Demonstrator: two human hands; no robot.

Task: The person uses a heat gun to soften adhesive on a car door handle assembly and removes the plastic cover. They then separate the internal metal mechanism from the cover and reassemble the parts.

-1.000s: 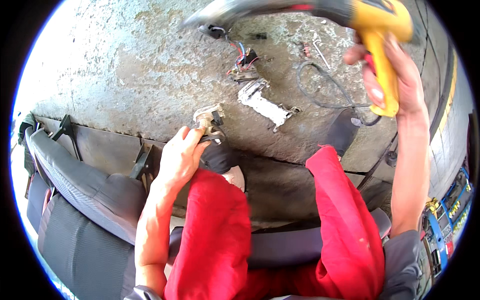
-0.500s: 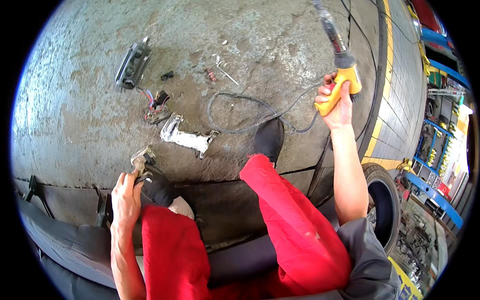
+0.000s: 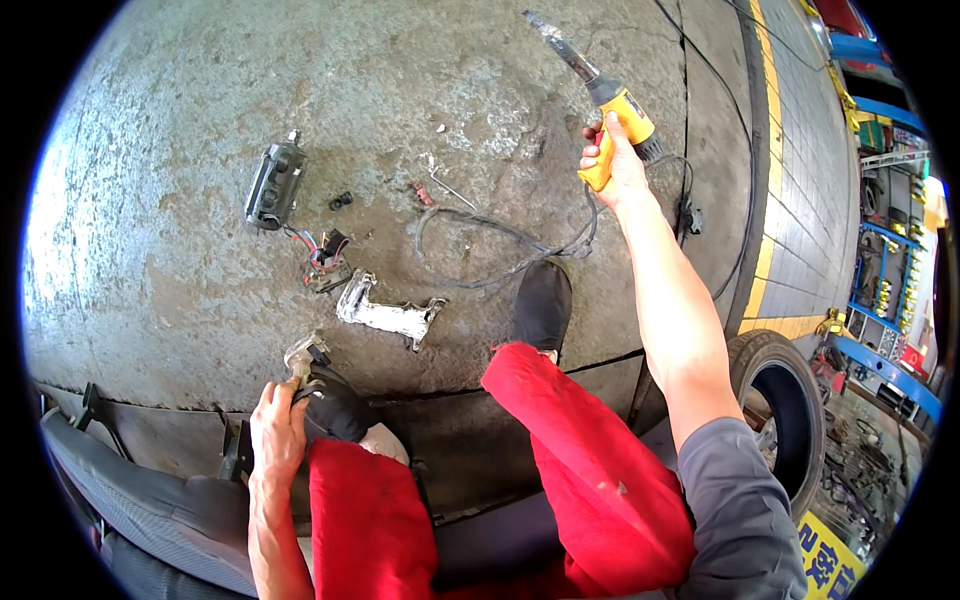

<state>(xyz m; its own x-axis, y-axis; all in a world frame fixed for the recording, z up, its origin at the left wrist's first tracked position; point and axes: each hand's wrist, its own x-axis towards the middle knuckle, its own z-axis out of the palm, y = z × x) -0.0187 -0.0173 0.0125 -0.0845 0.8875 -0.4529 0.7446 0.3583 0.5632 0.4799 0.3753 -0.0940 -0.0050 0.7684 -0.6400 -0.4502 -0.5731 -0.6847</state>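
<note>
Yellow heat gun (image 3: pixel 630 108), corded: gripped in right hand (image 3: pixel 623 172), above concrete floor (image 3: pixel 180 300), toward its right edge. Grimy casing piece (image 3: pixel 302 357): clasped in left hand (image 3: pixel 278 432), by floor's near edge. White pistol-shaped casing (image 3: pixel 385 317): lying near same edge.

Smooth plastic-bodied heat gun (image 3: pixel 628 110), rough concrete floor (image 3: pixel 400 90), matt cloth trousers (image 3: pixel 600 465).
</note>
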